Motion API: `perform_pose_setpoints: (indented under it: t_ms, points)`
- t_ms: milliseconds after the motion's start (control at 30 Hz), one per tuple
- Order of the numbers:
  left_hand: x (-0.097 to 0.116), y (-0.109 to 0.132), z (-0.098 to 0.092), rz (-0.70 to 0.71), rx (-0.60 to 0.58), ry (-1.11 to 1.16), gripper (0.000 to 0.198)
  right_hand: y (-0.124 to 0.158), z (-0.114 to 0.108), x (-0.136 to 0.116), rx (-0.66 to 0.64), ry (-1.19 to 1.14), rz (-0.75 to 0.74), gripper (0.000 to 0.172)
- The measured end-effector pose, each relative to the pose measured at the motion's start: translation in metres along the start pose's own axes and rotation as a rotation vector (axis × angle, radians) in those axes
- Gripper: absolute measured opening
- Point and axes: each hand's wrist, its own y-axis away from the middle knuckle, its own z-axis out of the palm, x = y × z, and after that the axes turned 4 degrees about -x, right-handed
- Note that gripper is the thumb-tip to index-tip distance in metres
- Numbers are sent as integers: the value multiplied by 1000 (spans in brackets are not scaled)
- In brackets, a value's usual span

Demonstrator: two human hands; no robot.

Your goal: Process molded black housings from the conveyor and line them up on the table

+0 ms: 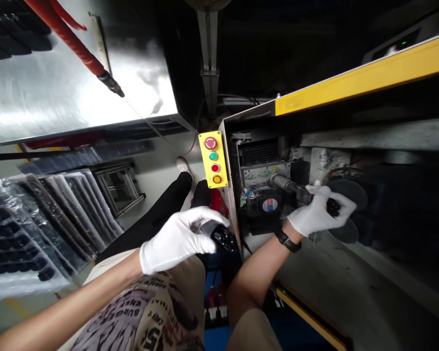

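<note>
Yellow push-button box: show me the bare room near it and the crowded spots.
Bare grey floor lies below the cabinet, between the right forearm and the yellow strip. Another patch lies left of the box, beside a black-trousered leg. Crowded: inside the cabinet, around the gloved right hand, wiring and fan.

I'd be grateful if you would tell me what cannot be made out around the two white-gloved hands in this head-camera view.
Head view:
- black button-studded object in the white-gloved left hand: partly hidden by the fingers, so its kind is unclear
- small black part in the white-gloved right hand: mostly hidden by the fingers
- dark machine interior: lost in shadow beyond the round black discs
- plastic-wrapped trays: cut off by the left edge
</note>
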Motion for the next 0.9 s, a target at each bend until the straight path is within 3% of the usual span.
perform_pose_setpoints:
  t_ms: [100,233,400,567,767,900]
  points:
    - [1,-1,5,9,-37,40,61,0,3,-1,74,-83,-135,17]
    - [2,-3,8,-40,-23,28,61,-1,1,-7,69,-98,-107,16]
    - [-1,-5,6,-125,-88,85,61,-4,-3,-12,66,70,-201,18]
    - [-3,-6,10,-103,-72,49,56,0,7,-3,175,-107,-170,16]
    - [-6,-5,21,-41,-91,116,58,4,14,-8,264,-20,-177,7]
    - [-18,-6,15,-49,-89,129,55,4,15,-8,244,-74,-137,18]
